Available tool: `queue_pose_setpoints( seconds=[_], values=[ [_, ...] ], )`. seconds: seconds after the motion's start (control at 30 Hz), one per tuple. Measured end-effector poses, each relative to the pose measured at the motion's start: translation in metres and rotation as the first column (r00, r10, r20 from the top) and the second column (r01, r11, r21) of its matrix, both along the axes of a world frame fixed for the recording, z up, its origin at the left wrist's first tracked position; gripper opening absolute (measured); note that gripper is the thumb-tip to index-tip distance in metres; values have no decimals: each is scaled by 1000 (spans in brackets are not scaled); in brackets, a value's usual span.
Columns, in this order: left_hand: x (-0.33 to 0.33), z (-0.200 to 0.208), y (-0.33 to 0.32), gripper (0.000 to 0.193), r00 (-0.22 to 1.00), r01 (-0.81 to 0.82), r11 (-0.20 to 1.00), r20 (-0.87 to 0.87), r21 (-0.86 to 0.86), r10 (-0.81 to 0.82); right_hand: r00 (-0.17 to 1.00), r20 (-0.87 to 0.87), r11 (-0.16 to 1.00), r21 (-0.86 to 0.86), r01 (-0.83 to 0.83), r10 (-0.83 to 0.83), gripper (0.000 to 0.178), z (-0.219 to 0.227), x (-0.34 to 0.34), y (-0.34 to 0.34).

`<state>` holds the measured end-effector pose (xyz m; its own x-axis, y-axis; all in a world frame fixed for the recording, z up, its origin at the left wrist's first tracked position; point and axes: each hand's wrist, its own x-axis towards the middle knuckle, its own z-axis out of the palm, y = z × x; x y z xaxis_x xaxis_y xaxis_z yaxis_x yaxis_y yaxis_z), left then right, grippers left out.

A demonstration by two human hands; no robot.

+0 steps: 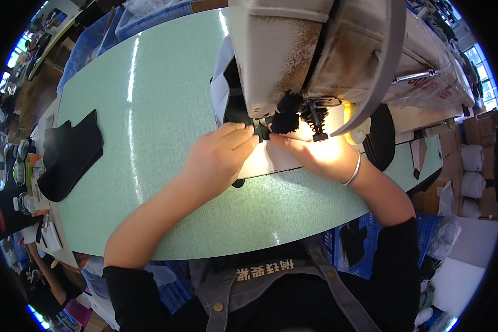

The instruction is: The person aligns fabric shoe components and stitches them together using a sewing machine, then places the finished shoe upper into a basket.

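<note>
A pale, worn sewing machine (285, 50) stands over the green table, its lamp lighting the needle area. A dark piece of material (236, 109) lies under the machine's presser foot (260, 122), with a whitish sheet (221, 88) along its left side. My left hand (216, 157) is closed, its fingertips pressed together on the piece just left of the foot. From the right, my right hand (325, 157) grips the same piece near the foot, thumb and fingers closed at its edge. The machine head partly hides the fingertips and the far part of the piece.
Flat black cut pieces (74, 155) lie on the green tabletop (166, 110) at the left. Another black piece (379, 135) is right of the machine. Blue crates (365, 243) stand below the near edge, and a person's arm (47, 268) shows at lower left.
</note>
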<state>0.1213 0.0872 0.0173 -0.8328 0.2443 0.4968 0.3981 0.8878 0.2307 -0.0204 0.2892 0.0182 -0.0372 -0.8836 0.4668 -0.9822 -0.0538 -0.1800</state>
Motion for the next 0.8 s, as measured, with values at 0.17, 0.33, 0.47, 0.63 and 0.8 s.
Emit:
queue_pose_setpoints(
  seconds=[0.17,0.33,0.47,0.63,0.8],
  values=[
    [-6,-6,-2,27,1000,-28,999,-12,-19,28,844,524,990,125,58,-115,36,-47,-11,8],
    [-7,-7,-7,26,997,-66,998,29,6,66,978,204,949,313,-24,-43,45,-22,-24,9],
    [-8,-4,-9,26,997,-62,998,39,14,61,987,-142,956,272,113,-76,39,-3,-13,0],
    [-8,-1,-8,28,998,-44,999,51,16,43,963,-253,986,106,128,-98,19,-25,-23,-7],
    [-9,-7,-6,30,996,-77,997,48,5,76,974,-205,994,-65,90,-101,8,-26,-21,-6]
  ],
)
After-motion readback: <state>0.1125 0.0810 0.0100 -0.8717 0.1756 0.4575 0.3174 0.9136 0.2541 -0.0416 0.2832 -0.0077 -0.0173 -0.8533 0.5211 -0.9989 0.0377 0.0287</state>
